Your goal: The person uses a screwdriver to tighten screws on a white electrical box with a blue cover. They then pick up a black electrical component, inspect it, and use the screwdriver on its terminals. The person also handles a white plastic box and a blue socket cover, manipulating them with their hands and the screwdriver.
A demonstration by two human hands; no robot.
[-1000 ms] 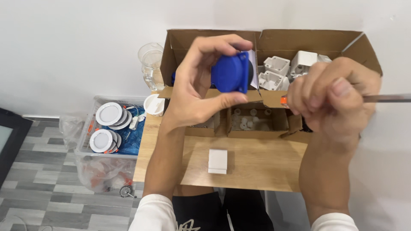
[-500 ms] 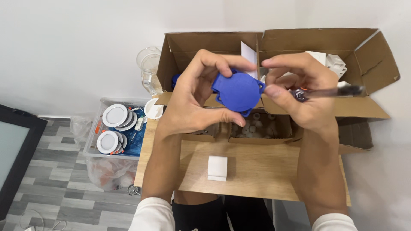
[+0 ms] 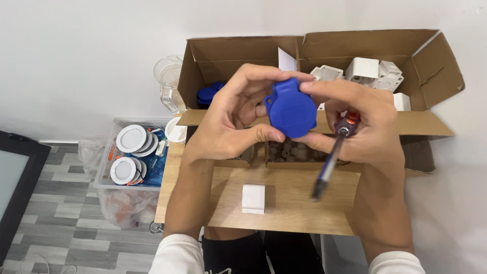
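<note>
Round blue plastic socket housing with hinged lid (image 3: pixel 291 107) held in the air above the far edge of the wooden worktop (image 3: pixel 284 203). Left hand (image 3: pixel 233 122) pinches its left side; right hand (image 3: pixel 365 127) steadies its right rim while clasping a blue-handled screwdriver (image 3: pixel 332 155), tip pointing down, not engaged. Lid appears shut; judged: no fastening in progress. Small white rectangular block (image 3: pixel 253 198) lies near the front edge.

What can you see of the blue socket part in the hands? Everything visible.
The blue socket part is a rounded, matte, plastic-looking piece with a small hinge-like tab at its upper left. It is held up above the wooden table, flat face toward the camera. The left hand pinches it from the left, thumb under it; the right hand touches its top and right edge while also holding a screwdriver.
</note>
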